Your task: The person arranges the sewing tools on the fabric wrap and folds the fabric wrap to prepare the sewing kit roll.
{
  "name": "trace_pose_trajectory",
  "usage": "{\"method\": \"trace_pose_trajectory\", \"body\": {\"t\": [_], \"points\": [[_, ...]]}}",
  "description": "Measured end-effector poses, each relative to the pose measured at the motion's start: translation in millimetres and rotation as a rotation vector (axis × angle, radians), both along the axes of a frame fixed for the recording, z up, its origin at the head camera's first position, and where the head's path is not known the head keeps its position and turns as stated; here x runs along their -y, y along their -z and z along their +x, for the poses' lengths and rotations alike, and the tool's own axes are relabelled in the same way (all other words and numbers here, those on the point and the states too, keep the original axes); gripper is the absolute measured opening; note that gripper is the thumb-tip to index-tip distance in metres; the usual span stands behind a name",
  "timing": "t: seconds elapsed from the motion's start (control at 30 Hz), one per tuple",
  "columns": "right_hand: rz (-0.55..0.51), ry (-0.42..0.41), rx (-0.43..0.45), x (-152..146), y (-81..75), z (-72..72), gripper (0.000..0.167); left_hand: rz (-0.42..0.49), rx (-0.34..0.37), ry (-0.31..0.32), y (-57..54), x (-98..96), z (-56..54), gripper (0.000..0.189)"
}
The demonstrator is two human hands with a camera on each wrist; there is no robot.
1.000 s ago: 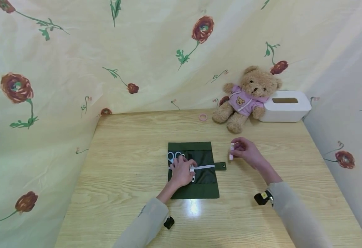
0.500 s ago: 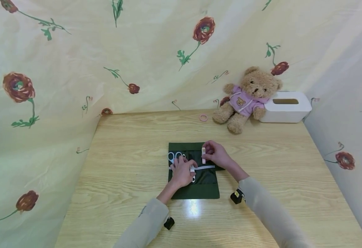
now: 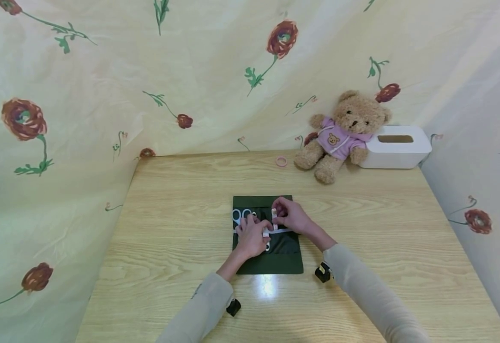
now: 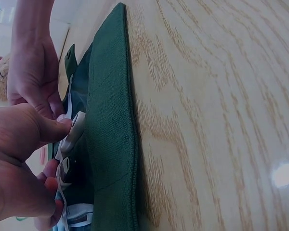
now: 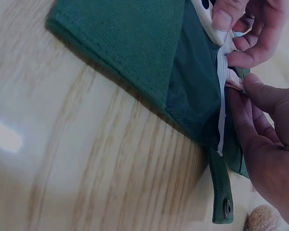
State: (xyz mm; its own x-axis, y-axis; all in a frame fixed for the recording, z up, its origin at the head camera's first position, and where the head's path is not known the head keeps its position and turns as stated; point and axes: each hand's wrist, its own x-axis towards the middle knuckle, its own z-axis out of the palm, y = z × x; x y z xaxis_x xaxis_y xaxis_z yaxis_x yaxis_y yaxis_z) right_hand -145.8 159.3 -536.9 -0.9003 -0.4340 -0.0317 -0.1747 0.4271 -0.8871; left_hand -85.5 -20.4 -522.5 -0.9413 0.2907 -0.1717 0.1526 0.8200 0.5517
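A dark green fabric tool roll (image 3: 269, 265) lies unfolded on the table, with a white elastic band (image 5: 222, 96) across it. My right hand (image 3: 292, 215) pinches a slim pale pink and white stick (image 5: 234, 80) between thumb and fingers; its lower end is at the band. My left hand (image 3: 252, 237) lies over the middle of the roll. Its thumb and fingers pinch a white tool (image 4: 76, 131) with a hole in its end, at the band. Light blue scissors (image 3: 236, 216) sit in the roll left of that hand, their blades hidden.
At the back stands a teddy bear (image 3: 340, 138) in a purple top, leaning on a white tissue box (image 3: 393, 155). A small pink ring (image 3: 281, 161) lies left of the bear. The roll's snap strap (image 5: 221, 195) sticks out on its right side.
My right hand has moved left from beside the roll, bringing the pink and white stick over it and then down to the elastic band. The left hand has stayed in place.
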Motion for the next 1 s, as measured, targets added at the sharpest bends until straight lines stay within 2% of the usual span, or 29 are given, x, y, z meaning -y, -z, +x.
{"method": "trace_pose_trajectory", "body": {"t": [0.33,0.53,0.67,1.0], "points": [[0.058,-0.041,-0.013,3.2,-3.7,1.4,0.03,-0.003,-0.004,0.003,1.3,-0.1,0.1,0.016],[0.05,-0.086,-0.062,-0.6,-3.9,3.5,0.033,-0.003,-0.02,0.005,3.6,0.1,0.7,0.016],[0.045,-0.111,-0.063,-2.0,-2.5,3.1,0.034,0.006,-0.033,0.007,4.1,0.6,1.5,0.017],[0.042,-0.045,-0.103,0.7,-0.5,0.4,0.017,-0.01,-0.008,0.007,1.2,0.0,0.5,0.016]]}}
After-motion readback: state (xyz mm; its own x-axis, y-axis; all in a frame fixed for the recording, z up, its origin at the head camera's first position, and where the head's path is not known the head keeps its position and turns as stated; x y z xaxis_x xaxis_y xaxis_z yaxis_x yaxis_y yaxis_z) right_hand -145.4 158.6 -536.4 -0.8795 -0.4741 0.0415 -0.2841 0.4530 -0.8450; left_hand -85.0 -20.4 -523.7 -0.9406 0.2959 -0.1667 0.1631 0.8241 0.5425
